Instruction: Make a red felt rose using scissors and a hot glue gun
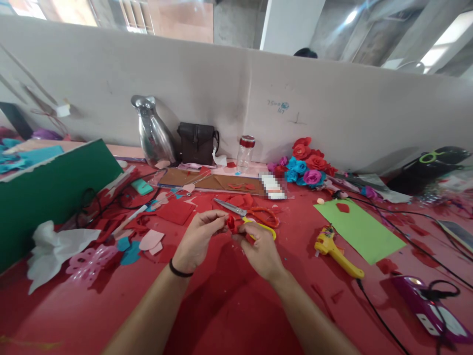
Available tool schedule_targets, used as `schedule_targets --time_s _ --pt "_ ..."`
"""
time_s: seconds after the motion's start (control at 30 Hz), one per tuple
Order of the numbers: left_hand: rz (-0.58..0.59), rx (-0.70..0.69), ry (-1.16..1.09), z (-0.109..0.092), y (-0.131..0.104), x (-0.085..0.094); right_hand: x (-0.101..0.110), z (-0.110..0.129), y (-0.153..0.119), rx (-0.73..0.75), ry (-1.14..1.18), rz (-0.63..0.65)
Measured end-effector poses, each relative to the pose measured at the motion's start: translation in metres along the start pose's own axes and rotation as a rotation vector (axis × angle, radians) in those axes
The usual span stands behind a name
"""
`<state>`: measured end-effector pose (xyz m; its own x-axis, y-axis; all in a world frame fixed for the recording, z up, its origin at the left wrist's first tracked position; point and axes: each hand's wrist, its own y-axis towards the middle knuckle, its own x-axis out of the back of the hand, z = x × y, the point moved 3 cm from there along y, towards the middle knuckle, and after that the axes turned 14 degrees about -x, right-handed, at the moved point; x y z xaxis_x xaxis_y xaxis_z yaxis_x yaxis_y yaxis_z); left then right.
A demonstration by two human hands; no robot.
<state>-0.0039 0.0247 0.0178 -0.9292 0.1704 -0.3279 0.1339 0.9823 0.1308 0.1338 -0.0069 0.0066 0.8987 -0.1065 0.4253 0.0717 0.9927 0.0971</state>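
Over the middle of the red table, my left hand point(201, 234) and my right hand point(258, 249) meet at a small red paper flower point(231, 224). Both hands are closed, pinching the flower between thumb and fingers from either side. It looks like a few curled red petals; the fingertips cover part of it. Just behind my right hand lie scissors point(240, 211) with metal blades and one red and one yellow handle loop. Cut red paper pieces point(175, 211) are spread behind my left hand.
To the right lie a yellow glue gun point(338, 254), a green sheet point(362, 229) and a purple power strip point(430, 308). Finished paper roses point(306, 162) are heaped at the back, near a glass jar point(245, 152), black bag point(197, 143) and steel jug point(155, 130). A green board point(55, 197) stands left.
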Motion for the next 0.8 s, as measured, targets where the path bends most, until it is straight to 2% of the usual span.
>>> schedule_targets --time_s 0.13,0.27,0.37,0.63,0.8 --pt "0.066 0.021 -0.022 0.000 0.001 0.002 0.000 0.000 0.000 0.012 0.000 0.036" --pt "0.133 -0.059 0.026 -0.007 0.001 0.002 0.000 0.002 0.000 0.025 0.018 0.084" --pt "0.141 -0.084 0.076 -0.011 0.002 0.002 -0.001 0.004 -0.001 0.057 0.016 0.131" --pt "0.192 0.139 -0.074 -0.010 0.001 -0.001 -0.002 0.008 -0.001 0.153 -0.013 0.165" --pt "0.095 0.202 -0.117 -0.002 0.000 0.002 -0.002 0.008 -0.001 0.147 -0.007 0.199"
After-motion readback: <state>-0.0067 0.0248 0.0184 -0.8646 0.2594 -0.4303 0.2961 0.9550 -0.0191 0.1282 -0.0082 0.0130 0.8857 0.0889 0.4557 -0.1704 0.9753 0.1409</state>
